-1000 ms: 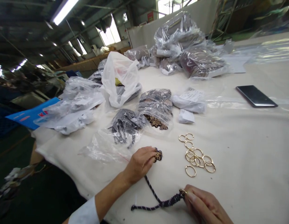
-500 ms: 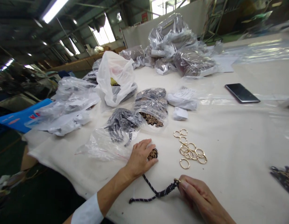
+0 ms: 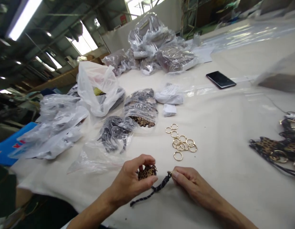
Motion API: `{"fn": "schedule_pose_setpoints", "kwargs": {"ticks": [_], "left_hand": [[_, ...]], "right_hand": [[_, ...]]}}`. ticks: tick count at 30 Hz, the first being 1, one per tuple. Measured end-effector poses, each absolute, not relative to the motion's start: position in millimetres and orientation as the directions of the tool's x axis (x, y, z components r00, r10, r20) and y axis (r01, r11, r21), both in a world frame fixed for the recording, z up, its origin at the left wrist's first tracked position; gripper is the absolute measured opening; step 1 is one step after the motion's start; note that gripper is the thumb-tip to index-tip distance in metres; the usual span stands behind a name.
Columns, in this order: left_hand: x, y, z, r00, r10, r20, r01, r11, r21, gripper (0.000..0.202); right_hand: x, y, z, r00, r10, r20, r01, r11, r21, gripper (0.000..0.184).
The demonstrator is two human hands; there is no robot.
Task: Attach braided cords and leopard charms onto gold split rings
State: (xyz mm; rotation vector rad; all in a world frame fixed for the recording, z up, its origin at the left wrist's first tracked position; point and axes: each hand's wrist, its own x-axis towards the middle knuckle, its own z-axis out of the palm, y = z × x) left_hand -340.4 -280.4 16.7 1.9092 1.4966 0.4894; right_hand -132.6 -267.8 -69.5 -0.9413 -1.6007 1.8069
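Observation:
My left hand (image 3: 130, 178) is curled around a small leopard-print fabric piece (image 3: 147, 172) with a dark edge, its thumb below and fingers above. My right hand (image 3: 189, 179) pinches the end of a black cord (image 3: 163, 183), where a bit of gold metal shows at the fingertips. The cord is wound thick near that end, and its thin tail trails left over the tabletop, passing under my left hand. Several gold rings (image 3: 180, 145) lie loose just beyond my hands.
Clear bags hold black cords (image 3: 114, 133) and leopard-print pieces (image 3: 141, 106). A white plastic bag (image 3: 97, 92), wrapped bundles (image 3: 152, 47) and a phone (image 3: 220, 79) lie farther back. Leopard-print pieces with cords and rings (image 3: 276, 148) are heaped at right.
My left hand has gone from lying flat over the leopard-print piece to curling around it. My hands are closer together, and the view has swung right, bringing the right-hand heap further in.

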Motion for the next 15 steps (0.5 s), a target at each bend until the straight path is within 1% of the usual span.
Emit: {"fn": "schedule_pose_setpoints", "kwargs": {"ticks": [2,4,6,8,11,15], "left_hand": [[-332,-285,29,0.292,0.935,-0.201,0.734,-0.084,0.674,0.027],[-326,-286,37,0.308,0.914,-0.265,0.754,-0.065,0.654,0.026],[-319,-285,42,0.322,0.895,-0.308,0.766,-0.054,0.641,0.023],[-312,-283,46,0.323,0.873,-0.365,0.767,-0.015,0.642,0.02],[-304,-277,50,0.295,0.824,-0.485,0.728,0.135,0.672,0.02],[-298,-271,47,0.212,0.741,-0.638,0.612,0.408,0.677,0.026]], "right_hand": [[-133,-268,-68,-0.608,0.783,-0.132,0.026,-0.147,-0.989,0.04],[-133,-270,-67,-0.622,0.776,-0.1,-0.007,-0.133,-0.991,0.038],[-134,-274,-68,-0.634,0.773,-0.037,-0.037,-0.077,-0.996,0.036],[-134,-278,-68,-0.621,0.782,0.044,-0.052,0.015,-0.999,0.034],[-136,-283,-69,-0.575,0.806,0.14,-0.043,0.141,-0.989,0.033],[-136,-284,-69,-0.52,0.837,0.172,-0.002,0.201,-0.98,0.031]]}}
